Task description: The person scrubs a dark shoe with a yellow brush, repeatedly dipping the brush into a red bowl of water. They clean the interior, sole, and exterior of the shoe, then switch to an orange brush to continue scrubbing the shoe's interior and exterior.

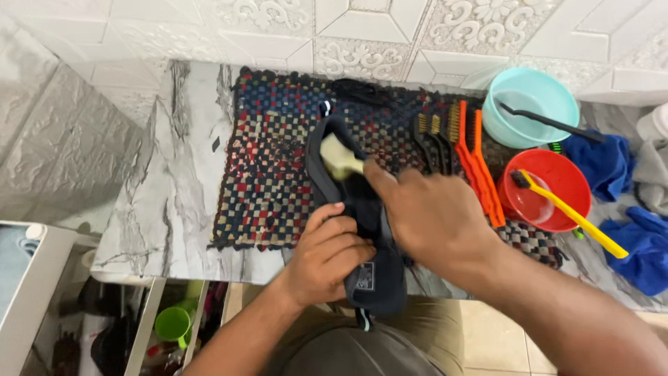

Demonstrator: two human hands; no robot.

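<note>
The left hand [327, 254] wraps its fingers closed around the heel end of a dark shoe [355, 216] that lies over the edge of a checkered woven mat [271, 167] on the marble counter [167, 202], while the right hand [431, 216] pinches shut on a pale brush [339, 159] pressed against the shoe's toe end. To the right, a turquoise bowl [536, 90] holds a black brush [550, 122], and a red bowl [557, 177] holds a yellow-handled brush [570, 212]. Orange-handled brushes [476, 163] lie on the mat beside them.
</note>
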